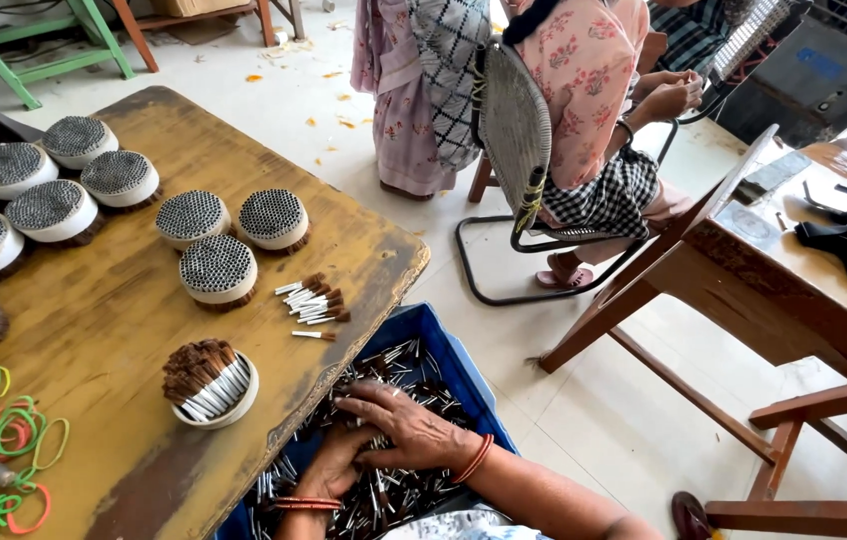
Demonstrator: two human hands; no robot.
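Loose small sticks, white with brown ends, fill a blue crate that sits low beside the table, and both hands are down in them. The right hand lies palm down on the heap with its fingers spread and slightly curled over the sticks. The left hand is tucked partly beneath it, fingers buried in the pile; whether it pinches anything I cannot tell. Both wrists wear orange bangles.

Just left of the hands, on the worn wooden table, a shallow white bowl holds a slanted bunch of the same sticks. Beyond the hands a few sticks lie loose near the table edge. Farther off stand round bound bundles, ends up. Coloured rubber bands lie well to the left. Beyond the crate, a person sits on a woven chair.
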